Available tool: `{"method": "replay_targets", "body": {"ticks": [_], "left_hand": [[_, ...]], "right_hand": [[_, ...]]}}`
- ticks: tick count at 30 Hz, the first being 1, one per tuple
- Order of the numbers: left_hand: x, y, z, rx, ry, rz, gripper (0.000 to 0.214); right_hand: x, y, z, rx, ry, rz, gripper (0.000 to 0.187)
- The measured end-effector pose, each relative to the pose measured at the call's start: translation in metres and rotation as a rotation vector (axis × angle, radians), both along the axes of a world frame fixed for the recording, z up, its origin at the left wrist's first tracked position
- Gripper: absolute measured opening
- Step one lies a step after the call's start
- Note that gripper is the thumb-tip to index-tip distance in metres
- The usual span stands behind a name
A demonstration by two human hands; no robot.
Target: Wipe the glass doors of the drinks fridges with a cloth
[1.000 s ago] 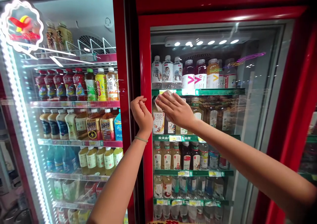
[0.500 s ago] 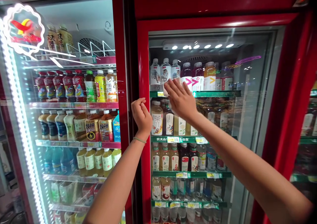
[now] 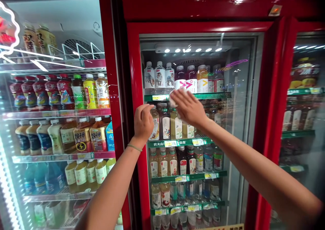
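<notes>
My right hand [image 3: 189, 109] lies flat, fingers stretched out, over the glass door [image 3: 241, 121] of a red drinks fridge. A white cloth or tissue [image 3: 172, 100] shows at its fingertips, pressed between hand and glass. Behind the glass, bottles with tiger pictures [image 3: 159, 75] stand above left of this hand. My left hand [image 3: 144, 123] is raised with curled fingers in front of the door's red left frame [image 3: 134, 70], partly covering a tea bottle [image 3: 154, 131]. Nothing shows in its fingers, and I cannot tell whether it touches the door.
To the left, another fridge with bottle-filled shelves [image 3: 63, 155] is lit by a bright light strip [image 3: 6, 189]. A third fridge [image 3: 299, 121] stands at the right. Green shelf edges [image 3: 188, 177] carry price tags behind the middle door.
The view has shifted, so the fridges appear farther left. My right hand has moved slightly down and right against the bottles. My left hand has moved right relative to the door frame, fingers still curled.
</notes>
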State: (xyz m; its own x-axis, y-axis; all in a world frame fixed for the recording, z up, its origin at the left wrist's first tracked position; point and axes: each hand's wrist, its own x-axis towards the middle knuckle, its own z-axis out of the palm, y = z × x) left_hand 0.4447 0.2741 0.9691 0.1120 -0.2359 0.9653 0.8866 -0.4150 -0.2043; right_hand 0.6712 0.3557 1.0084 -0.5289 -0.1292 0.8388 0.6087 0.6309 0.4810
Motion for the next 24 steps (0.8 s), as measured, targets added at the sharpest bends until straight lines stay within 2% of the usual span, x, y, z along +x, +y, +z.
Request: {"method": "replay_targets", "body": {"ticks": [2, 3, 7, 8, 12, 13, 16, 17, 18, 21, 22, 24], "left_hand": [[0.001, 0.001, 0.000, -0.023, 0.056, 0.019, 0.030], [0.001, 0.002, 0.001, -0.041, 0.087, 0.035, 0.031], [0.004, 0.001, 0.002, -0.093, 0.186, 0.120, 0.036], [0.006, 0.001, 0.002, -0.105, 0.202, 0.143, 0.037], [0.011, -0.001, 0.002, -0.186, 0.261, 0.242, 0.051], [0.011, -0.002, 0.002, -0.205, 0.266, 0.259, 0.054], [0.011, -0.002, 0.002, -0.241, 0.253, 0.260, 0.060], [0.010, -0.002, 0.002, -0.247, 0.247, 0.250, 0.061], [0.009, -0.003, 0.002, -0.248, 0.244, 0.242, 0.062], [0.009, -0.006, 0.001, -0.275, 0.238, 0.291, 0.062], [0.010, -0.007, 0.001, -0.284, 0.235, 0.326, 0.061], [0.017, -0.010, -0.002, -0.294, 0.207, 0.384, 0.059]], "right_hand": [[0.008, 0.003, -0.002, -0.009, 0.196, -0.008, 0.074], [0.011, 0.004, -0.003, -0.012, 0.231, -0.012, 0.074], [0.027, 0.010, -0.010, -0.004, -0.056, -0.027, 0.079], [0.032, 0.013, -0.010, -0.008, -0.038, -0.038, 0.078], [0.047, 0.019, -0.013, -0.038, 0.368, -0.083, 0.072], [0.049, 0.019, -0.015, -0.039, 0.345, -0.087, 0.073], [0.057, 0.020, -0.020, -0.016, 0.001, -0.091, 0.077], [0.061, 0.021, -0.020, -0.012, -0.053, -0.100, 0.076], [0.065, 0.022, -0.019, -0.014, -0.019, -0.113, 0.075], [0.076, 0.025, -0.019, -0.086, 0.369, -0.177, 0.071], [0.079, 0.025, -0.019, -0.109, 0.426, -0.192, 0.071], [0.088, 0.027, -0.021, -0.119, 0.268, -0.200, 0.073]]}}
